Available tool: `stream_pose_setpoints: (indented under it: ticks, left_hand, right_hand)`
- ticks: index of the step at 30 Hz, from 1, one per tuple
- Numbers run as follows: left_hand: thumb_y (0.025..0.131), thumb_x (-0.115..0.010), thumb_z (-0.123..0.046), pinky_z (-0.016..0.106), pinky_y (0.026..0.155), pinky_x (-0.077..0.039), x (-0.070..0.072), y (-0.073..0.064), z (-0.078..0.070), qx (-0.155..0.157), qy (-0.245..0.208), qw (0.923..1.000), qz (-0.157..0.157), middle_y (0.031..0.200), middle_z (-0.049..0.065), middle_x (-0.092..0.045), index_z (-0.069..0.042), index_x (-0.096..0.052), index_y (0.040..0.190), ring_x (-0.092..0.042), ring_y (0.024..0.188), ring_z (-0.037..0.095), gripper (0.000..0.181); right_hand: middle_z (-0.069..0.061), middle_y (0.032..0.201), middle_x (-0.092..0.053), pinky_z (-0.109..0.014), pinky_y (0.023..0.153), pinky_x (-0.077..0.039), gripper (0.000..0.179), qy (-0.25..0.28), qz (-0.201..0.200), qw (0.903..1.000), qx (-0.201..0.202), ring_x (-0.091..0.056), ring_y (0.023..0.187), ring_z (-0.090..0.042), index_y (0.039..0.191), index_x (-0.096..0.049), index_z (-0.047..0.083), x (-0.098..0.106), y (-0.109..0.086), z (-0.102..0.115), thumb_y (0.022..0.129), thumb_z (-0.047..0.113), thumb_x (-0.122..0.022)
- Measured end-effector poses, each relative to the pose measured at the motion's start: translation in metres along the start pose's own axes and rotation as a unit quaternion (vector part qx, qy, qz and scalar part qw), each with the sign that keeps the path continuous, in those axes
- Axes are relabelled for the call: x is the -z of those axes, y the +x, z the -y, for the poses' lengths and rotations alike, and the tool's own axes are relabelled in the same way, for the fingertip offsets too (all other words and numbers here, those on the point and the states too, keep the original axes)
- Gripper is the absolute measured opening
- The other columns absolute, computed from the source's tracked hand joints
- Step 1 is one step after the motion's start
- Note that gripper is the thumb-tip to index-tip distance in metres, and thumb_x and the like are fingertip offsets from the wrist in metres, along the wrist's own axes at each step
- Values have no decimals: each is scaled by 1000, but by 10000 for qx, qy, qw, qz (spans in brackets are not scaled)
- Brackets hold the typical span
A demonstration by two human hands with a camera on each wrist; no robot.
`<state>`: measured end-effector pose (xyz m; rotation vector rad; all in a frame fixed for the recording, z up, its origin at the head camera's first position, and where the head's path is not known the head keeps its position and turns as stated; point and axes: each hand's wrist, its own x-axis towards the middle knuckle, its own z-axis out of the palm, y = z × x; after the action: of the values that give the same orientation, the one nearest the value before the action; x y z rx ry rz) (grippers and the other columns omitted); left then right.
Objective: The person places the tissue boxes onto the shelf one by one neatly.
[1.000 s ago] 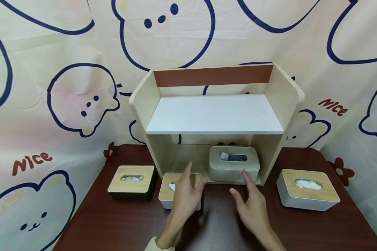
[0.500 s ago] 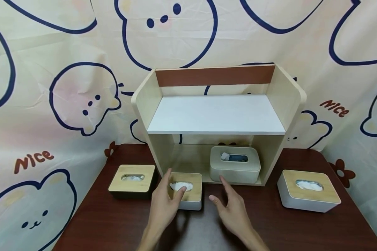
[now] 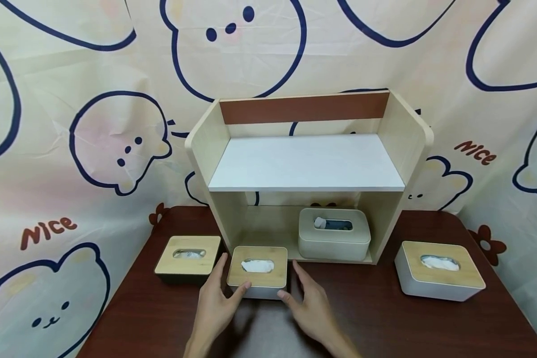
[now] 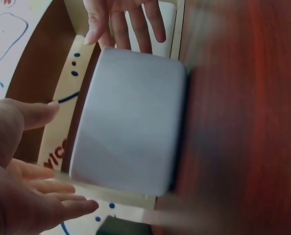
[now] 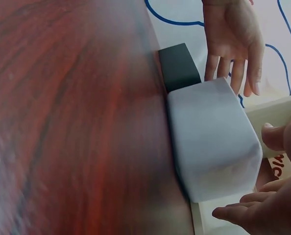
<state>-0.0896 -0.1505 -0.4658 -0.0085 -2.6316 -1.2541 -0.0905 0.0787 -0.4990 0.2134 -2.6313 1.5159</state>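
A small white tissue box (image 3: 263, 291) with a light wooden lid and a tissue in its oval slot sits on the table before the shelf unit. My left hand (image 3: 215, 309) is at its left side, fingers extended, thumb by the front left corner. On the other side, my right hand (image 3: 312, 309) has its fingers spread along the right wall and its thumb near the front right corner. Both wrist views show the box's plain white wall (image 4: 131, 122) between the two hands, with a gap at the left palm and at the right fingers (image 5: 233, 211).
A dark tissue box (image 3: 188, 256) stands just left of the left hand. A larger white one (image 3: 438, 268) is at the far right. The two-level shelf unit (image 3: 306, 164) holds a grey-white tissue box (image 3: 334, 238) on its lower right. The table (image 3: 362, 298) is dark reddish wood.
Both hands have moved left and down from before the shelf, coming to either side of the small white tissue box. The boxes have stayed in place.
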Motion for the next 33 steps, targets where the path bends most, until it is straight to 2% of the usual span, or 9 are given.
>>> stream_pose_setpoints:
  ticks: [5,10,14,16,21,26,33]
  left_hand:
    - [88,-91,-30,63,115,-49,1,-3,10,227,-64,9996,167,167,25,-44,0,-36,165,-49,149,46,99]
    - [88,-91,-34,65,113,-50,1,-4,17,436,130,9982,395,165,27,-46,0,-34,166,-52,146,49,103]
    - [89,-90,-33,63,113,-51,0,-5,20,505,152,9973,509,163,29,-47,2,-34,166,-54,144,49,101]
    - [91,-89,-28,58,110,-55,-2,-5,23,506,-28,9972,542,161,31,-49,4,-35,164,-58,141,48,96]
    - [95,-83,-10,43,101,-62,-7,-6,28,450,-626,9959,472,151,32,-59,6,-43,160,-66,133,43,78]
    - [96,-79,-4,43,98,-63,-9,-7,30,386,-695,9962,347,147,31,-63,4,-51,156,-67,131,43,66]
    - [97,-76,2,43,98,-63,-12,-7,31,339,-797,9959,275,148,30,-62,4,-52,155,-67,131,44,63]
  right_hand:
    - [-25,165,-46,-60,119,-45,85,-4,233,9997,-105,-48,151,-44,162,-42,-4,-9,0,-1,96,30,-83]
    - [-28,166,-44,-57,116,-49,86,-25,323,9994,-98,-49,151,-45,162,-40,-6,-14,-1,-2,96,30,-82]
    - [-29,166,-42,-56,114,-51,85,6,336,9994,20,-48,150,-45,162,-39,-7,-17,-1,-2,97,26,-82]
    - [-30,166,-41,-54,112,-53,84,62,377,9993,39,-49,150,-45,162,-37,-8,-18,0,-2,98,25,-81]
    - [-33,166,-39,-47,105,-58,81,370,483,9981,60,-49,148,-47,163,-34,-10,-21,0,-2,101,21,-77]
    - [-36,164,-40,-45,103,-59,74,680,455,9966,99,-49,147,-50,162,-34,-12,-22,0,0,104,14,-72]
    - [-37,164,-39,-45,103,-58,70,814,417,9958,-25,-47,148,-52,162,-35,-11,-22,-1,2,105,12,-70]
